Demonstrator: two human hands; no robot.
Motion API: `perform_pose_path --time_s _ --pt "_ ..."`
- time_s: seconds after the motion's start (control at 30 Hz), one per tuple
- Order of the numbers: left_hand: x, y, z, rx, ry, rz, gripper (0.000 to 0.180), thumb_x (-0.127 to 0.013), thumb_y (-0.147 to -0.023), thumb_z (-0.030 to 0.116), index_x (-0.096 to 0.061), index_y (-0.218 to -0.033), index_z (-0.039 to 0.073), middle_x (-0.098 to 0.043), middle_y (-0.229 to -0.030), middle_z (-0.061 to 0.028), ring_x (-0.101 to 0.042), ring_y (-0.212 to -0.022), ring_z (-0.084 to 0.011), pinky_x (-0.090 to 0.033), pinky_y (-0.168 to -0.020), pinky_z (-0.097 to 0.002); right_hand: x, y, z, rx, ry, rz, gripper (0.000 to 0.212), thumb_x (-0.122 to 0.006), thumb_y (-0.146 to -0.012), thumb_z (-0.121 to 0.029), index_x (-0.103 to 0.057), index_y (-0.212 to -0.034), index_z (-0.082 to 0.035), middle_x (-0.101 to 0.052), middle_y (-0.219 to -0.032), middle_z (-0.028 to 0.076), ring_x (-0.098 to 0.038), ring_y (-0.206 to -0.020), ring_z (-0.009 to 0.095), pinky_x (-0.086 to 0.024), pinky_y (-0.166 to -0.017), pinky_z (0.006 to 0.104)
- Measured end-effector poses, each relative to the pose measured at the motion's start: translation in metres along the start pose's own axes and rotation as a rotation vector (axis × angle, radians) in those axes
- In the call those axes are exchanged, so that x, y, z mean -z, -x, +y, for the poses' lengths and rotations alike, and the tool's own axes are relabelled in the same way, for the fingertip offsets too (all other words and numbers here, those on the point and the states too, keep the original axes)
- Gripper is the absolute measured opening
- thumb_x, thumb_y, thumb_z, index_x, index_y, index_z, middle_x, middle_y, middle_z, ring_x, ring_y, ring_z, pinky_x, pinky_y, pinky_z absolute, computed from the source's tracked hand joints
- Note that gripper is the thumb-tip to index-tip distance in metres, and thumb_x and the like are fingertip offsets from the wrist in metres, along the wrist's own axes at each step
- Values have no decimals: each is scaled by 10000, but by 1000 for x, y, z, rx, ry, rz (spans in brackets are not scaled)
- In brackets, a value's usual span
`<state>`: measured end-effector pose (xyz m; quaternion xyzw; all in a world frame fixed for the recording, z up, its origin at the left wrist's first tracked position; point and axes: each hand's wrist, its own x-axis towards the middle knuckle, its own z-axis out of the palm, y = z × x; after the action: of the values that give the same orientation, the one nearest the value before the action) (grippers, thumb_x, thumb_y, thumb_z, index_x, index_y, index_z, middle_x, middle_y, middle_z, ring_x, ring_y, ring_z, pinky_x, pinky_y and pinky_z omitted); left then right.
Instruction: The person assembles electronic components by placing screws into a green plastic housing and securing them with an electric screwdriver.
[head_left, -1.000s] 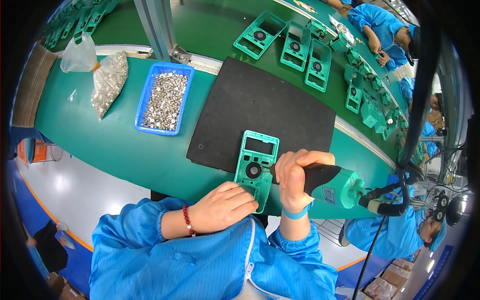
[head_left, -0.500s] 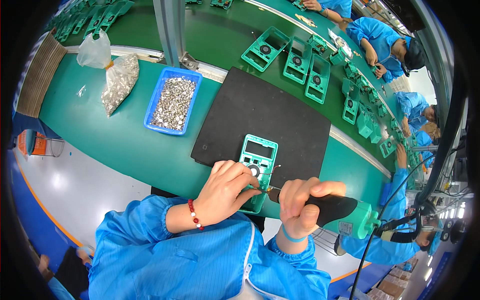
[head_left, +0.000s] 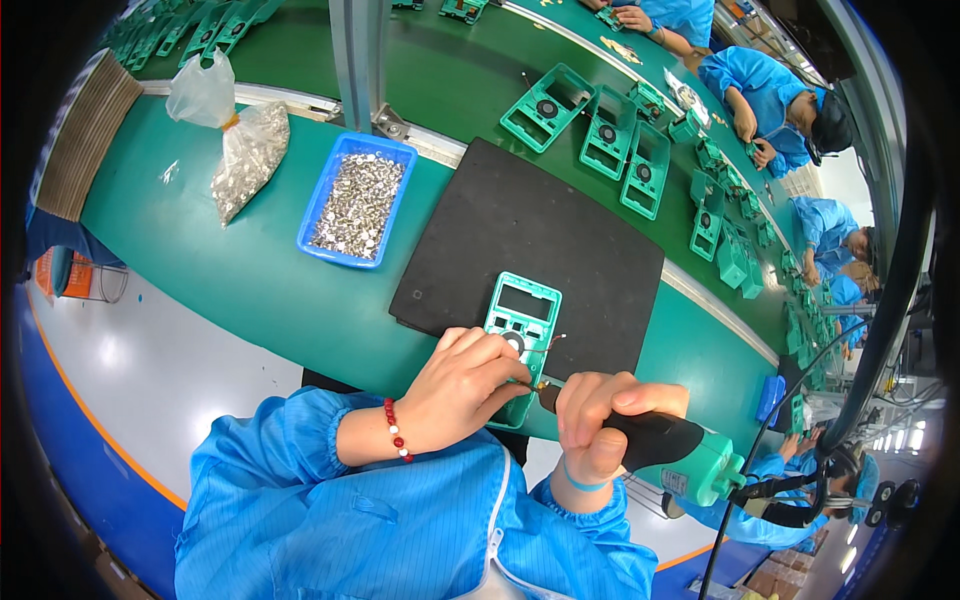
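Note:
My right hand (head_left: 598, 425) is wrapped around an electric screwdriver (head_left: 690, 465) with a black grip and teal body. The driver lies almost level, its tip pointing left at the fingers of my left hand (head_left: 462, 385). Those fingers are pinched together beside the tip, over the lower part of a teal plastic housing (head_left: 549, 297); whatever they hold is too small to make out. The housing rests face up near the edge of a black mat (head_left: 520, 225). It has a rectangular window, a round speaker partly hidden by my left hand, and a thin loose wire.
A blue tray (head_left: 309, 236) full of small metal screws stands left of the mat. Beyond it lies a tied clear bag (head_left: 250, 160) of small parts. Several teal housings (head_left: 548, 107) sit on the green belt past a metal post (head_left: 358, 70). Co-workers (head_left: 765, 100) in blue sit along the right.
The whole view has shifted slightly, while my hands, the screwdriver and the housing keep nearly the same arrangement. At the right, a co-worker's outstretched arm has drawn back from the belt.

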<state>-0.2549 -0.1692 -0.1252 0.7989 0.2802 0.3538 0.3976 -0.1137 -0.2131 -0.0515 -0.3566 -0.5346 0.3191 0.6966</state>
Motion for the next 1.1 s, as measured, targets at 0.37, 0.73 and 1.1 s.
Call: perform_pose_path --time_s 0.37,0.73,1.1 --pt "-3 2 -6 -79 42 34 284 -794 -770 75 -674 -1026 91 -669 -895 -35 -639 -856 -218 -454 -831 -370 -3 0 -2 14 4 -35 391 -725 -943 -316 -445 -1087 -84 -527 -614 11 -471 -456 97 -392 -424 235" --pt "12 13 -9 -207 -230 -21 384 -818 -785 306 -679 -1069 87 -683 -1055 -14 -617 -1098 -211 -442 -937 -399 11 8 19 38 98 32 374 -714 -953 -311 -445 -1099 -97 -508 -626 -1 -469 -482 97 -376 -448 237" --pt "4 36 -24 -317 -307 -168 193 -762 -843 327 -712 -850 141 -635 -846 22 -612 -1117 -182 -390 -1058 -443 19 9 41 38 182 7 358 -720 -950 -292 -451 -1093 -105 -506 -625 -1 -462 -467 91 -370 -444 234"
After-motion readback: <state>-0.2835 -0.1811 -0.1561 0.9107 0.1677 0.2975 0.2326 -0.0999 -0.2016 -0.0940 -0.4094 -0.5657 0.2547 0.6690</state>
